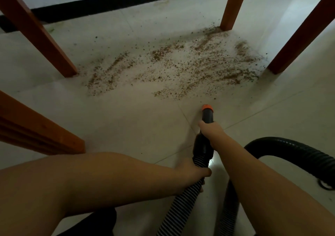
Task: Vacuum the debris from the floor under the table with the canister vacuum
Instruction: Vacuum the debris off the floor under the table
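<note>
The right hand [208, 129] is curled around the black vacuum nozzle [208, 115] just right of the frame's centre, its orange tip pointing up the frame and sitting near the closest edge of the debris [181, 63]. The left hand [193, 171] grips the ribbed hose [183, 197] right behind the nozzle's black cuff, lower in the frame. The brown crumbs lie scattered across the pale tiled floor [126, 119] in the middle of the frame, between orange-brown wooden legs [233, 5] at upper left, upper centre and upper right. More black hose loops at the right edge.
</note>
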`<state>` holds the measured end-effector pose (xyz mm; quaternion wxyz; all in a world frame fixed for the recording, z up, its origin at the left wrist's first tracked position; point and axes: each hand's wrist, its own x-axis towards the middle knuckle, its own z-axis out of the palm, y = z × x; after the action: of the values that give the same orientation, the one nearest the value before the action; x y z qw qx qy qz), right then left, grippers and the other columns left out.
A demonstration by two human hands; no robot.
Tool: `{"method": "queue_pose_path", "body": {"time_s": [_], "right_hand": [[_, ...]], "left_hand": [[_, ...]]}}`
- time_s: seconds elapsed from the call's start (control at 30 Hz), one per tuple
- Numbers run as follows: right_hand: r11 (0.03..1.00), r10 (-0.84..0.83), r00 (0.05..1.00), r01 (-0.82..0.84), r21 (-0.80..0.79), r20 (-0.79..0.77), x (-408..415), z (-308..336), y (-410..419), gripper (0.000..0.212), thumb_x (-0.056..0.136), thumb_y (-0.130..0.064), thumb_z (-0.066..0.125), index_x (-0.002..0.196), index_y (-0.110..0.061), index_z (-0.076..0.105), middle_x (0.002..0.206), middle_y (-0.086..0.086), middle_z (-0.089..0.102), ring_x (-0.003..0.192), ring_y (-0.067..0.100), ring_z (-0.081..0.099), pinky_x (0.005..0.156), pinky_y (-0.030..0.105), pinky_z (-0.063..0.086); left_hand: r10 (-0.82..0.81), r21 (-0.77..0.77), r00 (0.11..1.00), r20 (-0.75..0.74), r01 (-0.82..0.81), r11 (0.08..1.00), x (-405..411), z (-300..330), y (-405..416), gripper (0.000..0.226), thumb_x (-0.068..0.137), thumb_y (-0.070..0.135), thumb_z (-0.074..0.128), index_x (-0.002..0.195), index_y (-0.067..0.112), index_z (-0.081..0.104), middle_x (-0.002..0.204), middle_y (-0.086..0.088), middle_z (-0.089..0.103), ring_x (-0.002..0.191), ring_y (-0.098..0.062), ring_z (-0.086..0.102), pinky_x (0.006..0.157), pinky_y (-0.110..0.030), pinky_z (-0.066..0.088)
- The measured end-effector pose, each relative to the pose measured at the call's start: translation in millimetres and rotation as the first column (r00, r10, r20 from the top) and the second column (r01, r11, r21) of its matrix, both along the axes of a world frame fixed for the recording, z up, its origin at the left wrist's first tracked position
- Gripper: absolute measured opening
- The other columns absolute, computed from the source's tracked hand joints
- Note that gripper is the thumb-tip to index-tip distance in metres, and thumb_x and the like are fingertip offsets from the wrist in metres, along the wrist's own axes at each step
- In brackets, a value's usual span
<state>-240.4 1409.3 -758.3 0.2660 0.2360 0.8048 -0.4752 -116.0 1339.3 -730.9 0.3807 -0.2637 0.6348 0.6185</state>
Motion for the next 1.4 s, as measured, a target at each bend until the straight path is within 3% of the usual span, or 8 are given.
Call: {"method": "queue_pose_path", "body": {"time_s": [0.17, 0.37, 0.47, 0.6, 0.87, 1.0, 1.2, 1.4], "right_hand": [[1.0, -0.004, 1.0, 0.004, -0.004, -0.014, -10, -1, -2, 0.051, 0.088, -0.026, 0.055, 0.131, -0.002, 0.042, 0.114, 0.021, 0.055, 0.103, 0.039, 0.059, 0.084, 0.045, 0.052], [0.972, 0.233, 0.971, -0.232, -0.027, 0.044, -27, 5, -40, 0.034, 0.092, -0.028, 0.053, 0.117, -0.005, 0.046, 0.1, 0.016, 0.054, 0.089, 0.032, 0.057, 0.079, 0.038, 0.051], [0.939, 0.328, 0.939, -0.313, -0.143, 0.101, -35, 10, -68, 0.03, 0.092, -0.027, 0.054, 0.112, -0.007, 0.043, 0.11, 0.023, 0.058, 0.102, 0.04, 0.062, 0.092, 0.05, 0.052], [0.895, 0.419, 0.897, -0.38, -0.235, 0.144, -47, 14, -85, 0.03, 0.091, -0.027, 0.056, 0.109, -0.007, 0.043, 0.111, 0.024, 0.059, 0.106, 0.043, 0.062, 0.091, 0.056, 0.052], [0.936, 0.325, 0.927, -0.288, -0.202, 0.189, -62, 14, -28, 0.034, 0.096, -0.028, 0.049, 0.118, -0.005, 0.04, 0.125, 0.026, 0.055, 0.112, 0.041, 0.059, 0.096, 0.053, 0.049], [0.971, 0.232, 0.956, -0.215, -0.108, 0.182, -67, 23, 18, 0.048, 0.096, -0.028, 0.048, 0.133, 0.002, 0.041, 0.125, 0.024, 0.056, 0.109, 0.039, 0.06, 0.092, 0.047, 0.051], [0.992, 0.109, 0.977, -0.094, -0.088, 0.185, -82, 21, 58, 0.045, 0.095, -0.026, 0.049, 0.13, 0.001, 0.041, 0.124, 0.026, 0.055, 0.103, 0.04, 0.059, 0.093, 0.051, 0.05], [0.992, 0.109, 0.982, -0.097, -0.081, 0.153, -98, 9, 53, 0.042, 0.092, -0.026, 0.053, 0.125, -0.001, 0.043, 0.121, 0.027, 0.056, 0.103, 0.042, 0.061, 0.092, 0.055, 0.051]], "left_hand": [[0.037, 0.007, 0.999, -0.004, -0.037, 0.999, -10, -4, -1, 0.016, 0.085, 0.009, 0.062, 0.086, 0.013, 0.047, 0.068, -0.009, 0.052, 0.047, -0.017, 0.051, 0.045, -0.026, 0.049], [0.182, -0.023, 0.983, -0.024, -0.183, 0.983, -16, -4, -12, 0.013, 0.088, 0.013, 0.061, 0.086, 0.01, 0.049, 0.067, -0.008, 0.054, 0.046, -0.017, 0.053, 0.049, -0.028, 0.049], [0.28, -0.041, 0.96, -0.017, -0.281, 0.959, -22, 0, -23, 0.012, 0.089, 0.012, 0.06, 0.086, 0.01, 0.05, 0.068, -0.009, 0.053, 0.048, -0.019, 0.052, 0.051, -0.03, 0.05], [0.331, -0.102, 0.943, -0.037, -0.333, 0.937, -32, 7, -28, 0.012, 0.088, 0.011, 0.061, 0.082, 0.009, 0.052, 0.066, -0.009, 0.054, 0.049, -0.021, 0.052, 0.057, -0.034, 0.051], [0.239, -0.096, 0.971, -0.031, -0.241, 0.966, -43, 17, 16, 0.013, 0.086, 0.008, 0.061, 0.08, 0.01, 0.049, 0.066, -0.009, 0.052, 0.048, -0.02, 0.051, 0.052, -0.032, 0.049], [0.146, -0.091, 0.987, -0.071, -0.152, 0.984, -48, 22, 48, 0.015, 0.084, 0.009, 0.063, 0.079, 0.01, 0.049, 0.065, -0.009, 0.053, 0.044, -0.018, 0.051, 0.05, -0.03, 0.05], [0.054, -0.073, 0.995, -0.089, -0.061, 0.995, -65, 21, 71, 0.017, 0.084, 0.01, 0.063, 0.078, 0.011, 0.047, 0.066, -0.009, 0.054, 0.046, -0.019, 0.051, 0.048, -0.028, 0.049], [0.043, -0.023, 0.994, -0.097, -0.045, 0.999, -81, 7, 60, 0.015, 0.085, 0.011, 0.062, 0.082, 0.011, 0.048, 0.069, -0.009, 0.053, 0.052, -0.021, 0.051, 0.055, -0.033, 0.051]]}}
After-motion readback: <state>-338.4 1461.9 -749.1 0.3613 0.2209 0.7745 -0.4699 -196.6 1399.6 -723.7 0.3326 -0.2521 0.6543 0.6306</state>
